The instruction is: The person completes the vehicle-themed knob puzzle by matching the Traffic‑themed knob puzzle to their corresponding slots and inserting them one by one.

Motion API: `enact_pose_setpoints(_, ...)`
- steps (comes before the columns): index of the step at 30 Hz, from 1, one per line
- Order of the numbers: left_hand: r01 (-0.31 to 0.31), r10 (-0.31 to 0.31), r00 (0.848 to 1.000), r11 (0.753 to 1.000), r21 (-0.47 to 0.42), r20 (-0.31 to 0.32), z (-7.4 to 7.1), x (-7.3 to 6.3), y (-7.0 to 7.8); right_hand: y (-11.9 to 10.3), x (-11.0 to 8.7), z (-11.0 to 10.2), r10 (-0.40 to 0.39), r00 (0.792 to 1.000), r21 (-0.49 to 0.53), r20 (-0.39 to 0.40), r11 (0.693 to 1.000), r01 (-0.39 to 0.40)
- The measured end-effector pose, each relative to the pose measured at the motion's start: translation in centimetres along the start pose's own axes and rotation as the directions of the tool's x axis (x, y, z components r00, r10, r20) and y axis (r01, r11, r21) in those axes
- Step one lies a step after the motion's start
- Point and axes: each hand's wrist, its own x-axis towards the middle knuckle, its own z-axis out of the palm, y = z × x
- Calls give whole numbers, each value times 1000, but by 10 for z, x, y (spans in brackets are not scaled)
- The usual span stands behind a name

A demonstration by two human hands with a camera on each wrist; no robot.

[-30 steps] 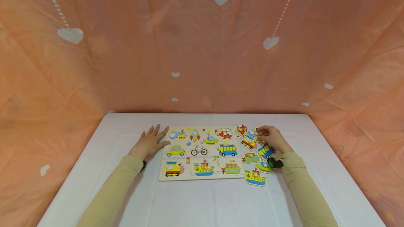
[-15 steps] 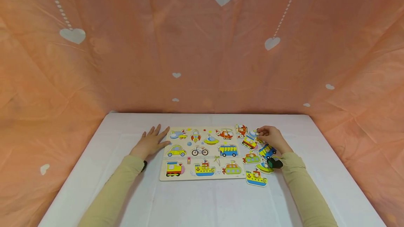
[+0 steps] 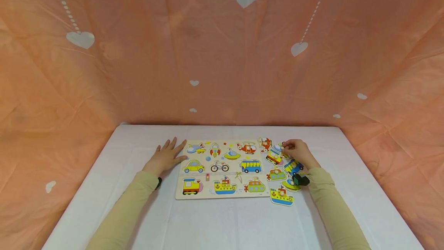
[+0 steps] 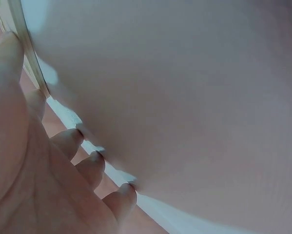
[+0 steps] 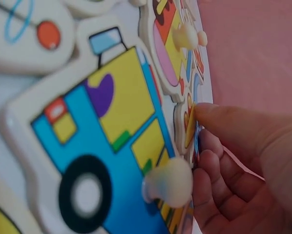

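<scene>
My left hand [image 3: 164, 156] rests with spread fingers along the left edge of a wooden vehicle puzzle board [image 3: 229, 171]. In the left wrist view its thumb and a finger touch the board's edge [image 4: 26, 44]. My right hand [image 3: 297, 151] is at the far end of a cluster of loose pieces, pinching a partly hidden blue-and-yellow puzzle piece [image 3: 277, 147]. Close by lie a helicopter piece [image 3: 265, 143], a train piece [image 3: 274, 157] and a bus piece [image 3: 292, 165]. The right wrist view shows the bus piece's knob [image 5: 172, 183] in front of the hand.
Nearer the front are a submarine piece [image 3: 276, 174], a flying saucer piece [image 3: 290, 184] and a ship piece [image 3: 281, 196]. All lie on a white-covered table [image 3: 222, 227]. A pink curtain [image 3: 222, 61] with hearts surrounds its back and sides.
The right hand's fingers shift very slightly at the blue-and-yellow piece. The left hand and the board stay in place; the head view moves a little.
</scene>
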Motion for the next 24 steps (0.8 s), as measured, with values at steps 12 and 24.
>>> enact_pose_setpoints(12, -1, 1, 1000, 1000, -6, 8, -2, -2, 1, 0, 1, 2, -7, 1000, -20, -9, 1000, 7)
enact_pose_setpoints(24, 14, -13, 1000, 1000, -10, 24, -2, -2, 3, 0, 1, -1, -27, 1000, -66, 6, 997, 28)
